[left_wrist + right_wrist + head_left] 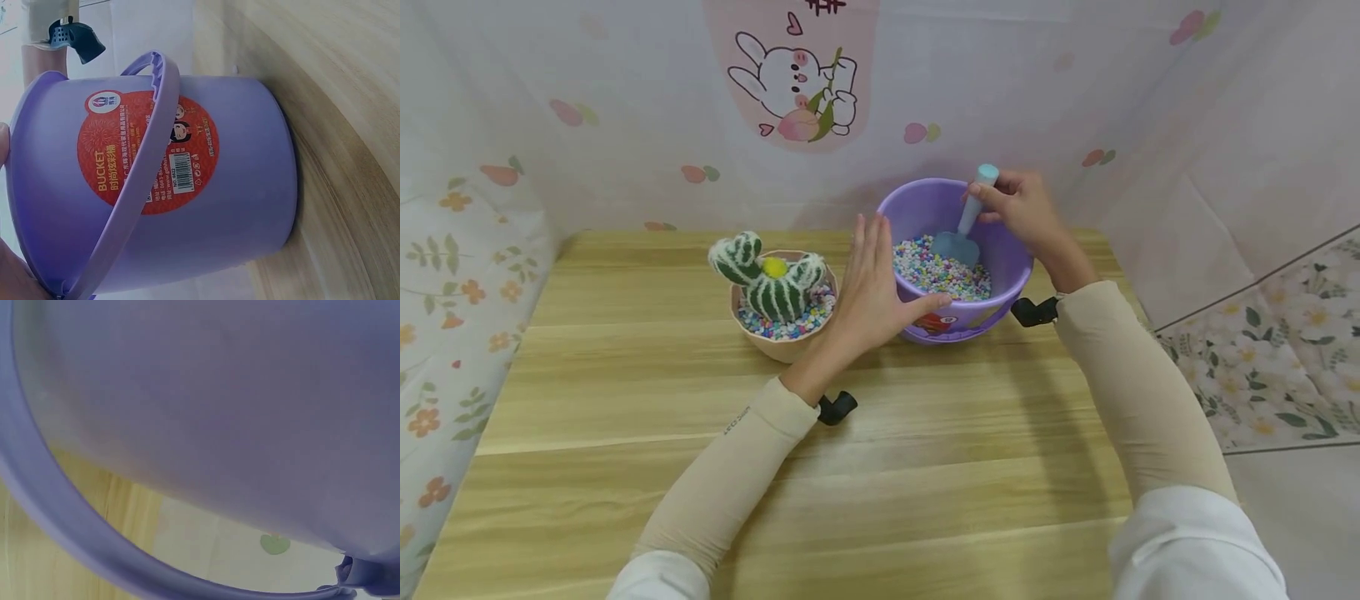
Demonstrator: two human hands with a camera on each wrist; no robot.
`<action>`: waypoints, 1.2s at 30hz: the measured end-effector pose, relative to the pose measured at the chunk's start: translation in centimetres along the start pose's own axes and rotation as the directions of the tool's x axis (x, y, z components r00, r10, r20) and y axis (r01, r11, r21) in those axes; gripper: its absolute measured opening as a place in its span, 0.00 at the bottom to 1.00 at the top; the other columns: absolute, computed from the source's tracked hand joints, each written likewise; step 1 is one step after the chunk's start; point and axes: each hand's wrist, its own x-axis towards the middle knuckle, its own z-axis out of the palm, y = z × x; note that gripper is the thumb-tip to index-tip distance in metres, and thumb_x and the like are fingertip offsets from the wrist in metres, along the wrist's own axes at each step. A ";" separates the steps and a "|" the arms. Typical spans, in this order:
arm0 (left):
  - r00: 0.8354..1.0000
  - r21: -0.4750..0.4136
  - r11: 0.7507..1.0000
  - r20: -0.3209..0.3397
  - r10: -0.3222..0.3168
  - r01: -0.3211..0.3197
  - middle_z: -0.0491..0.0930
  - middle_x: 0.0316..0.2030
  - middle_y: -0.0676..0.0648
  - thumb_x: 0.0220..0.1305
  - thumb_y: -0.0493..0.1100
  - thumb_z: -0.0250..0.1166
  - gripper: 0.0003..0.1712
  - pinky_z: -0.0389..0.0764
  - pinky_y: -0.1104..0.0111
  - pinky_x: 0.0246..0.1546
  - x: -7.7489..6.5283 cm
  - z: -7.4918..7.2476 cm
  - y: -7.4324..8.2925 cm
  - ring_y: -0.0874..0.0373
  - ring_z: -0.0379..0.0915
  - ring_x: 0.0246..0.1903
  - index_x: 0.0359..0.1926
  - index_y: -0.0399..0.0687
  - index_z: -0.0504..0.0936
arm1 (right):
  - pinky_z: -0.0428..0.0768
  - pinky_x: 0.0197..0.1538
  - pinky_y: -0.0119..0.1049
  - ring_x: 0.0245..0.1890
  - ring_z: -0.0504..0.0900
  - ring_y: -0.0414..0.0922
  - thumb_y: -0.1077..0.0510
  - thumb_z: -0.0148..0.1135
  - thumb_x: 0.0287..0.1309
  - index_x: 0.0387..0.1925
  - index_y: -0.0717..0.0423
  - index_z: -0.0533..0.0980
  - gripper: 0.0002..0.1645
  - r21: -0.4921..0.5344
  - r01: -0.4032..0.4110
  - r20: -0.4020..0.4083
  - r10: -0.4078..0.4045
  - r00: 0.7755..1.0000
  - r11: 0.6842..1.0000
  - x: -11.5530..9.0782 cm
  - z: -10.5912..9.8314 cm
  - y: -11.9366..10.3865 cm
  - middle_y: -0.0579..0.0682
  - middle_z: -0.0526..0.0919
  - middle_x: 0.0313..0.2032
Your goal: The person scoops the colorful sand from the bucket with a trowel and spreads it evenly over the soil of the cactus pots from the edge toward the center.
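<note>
A purple bucket (1013, 271) stands near the back of the table, part filled with small multicoloured pebbles (917, 262). My right hand (1026, 208) grips the pale blue handle of a small shovel (957, 247), whose blade rests on the pebbles inside. With straight fingers and the thumb over the near rim, my left hand (872, 300) lies against the bucket's left side. Left of that hand is a cactus (777, 296) with white stripes and a yellow top, set in a beige pot (784, 350) of coloured pebbles. The left wrist view shows the bucket's red label (150, 153).
The bucket's handle (134, 194) hangs down its near side. A wooden table (925, 467) spreads in front, with a patterned curtain (625, 108) close behind. Flowered cloth (452, 350) hangs at the left edge.
</note>
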 end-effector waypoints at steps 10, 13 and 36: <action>0.999 0.030 0.999 0.032 -0.011 0.010 0.25 0.76 0.45 0.50 0.80 0.57 0.73 0.32 0.58 0.73 -0.1 0.0 -0.2 0.57 0.08 0.71 0.76 0.40 0.31 | 0.83 0.42 0.30 0.43 0.83 0.41 0.51 0.64 0.62 0.40 0.63 0.82 0.17 -0.009 0.025 0.055 -0.025 0.998 1.000 -1.7 0.4 0.0 0.47 0.87 0.36; 1.000 0.023 1.000 0.026 -0.006 0.006 0.26 0.77 0.44 0.51 0.80 0.57 0.73 0.33 0.57 0.73 0.0 0.0 -0.1 0.57 0.09 0.72 0.76 0.39 0.32 | 0.83 0.41 0.31 0.41 0.85 0.41 0.52 0.65 0.62 0.45 0.66 0.80 0.20 0.091 -0.008 0.052 0.004 0.999 0.996 -1.9 0.2 0.0 0.48 0.87 0.35; 1.000 0.023 1.000 0.014 -0.002 0.001 0.30 0.77 0.42 0.50 0.80 0.58 0.73 0.34 0.57 0.74 -0.1 -0.2 -0.2 0.56 0.12 0.73 0.76 0.39 0.33 | 0.83 0.25 0.34 0.24 0.87 0.44 0.55 0.68 0.58 0.39 0.64 0.80 0.14 0.355 -0.213 -0.045 0.244 0.969 0.910 -0.6 0.3 -0.8 0.54 0.87 0.25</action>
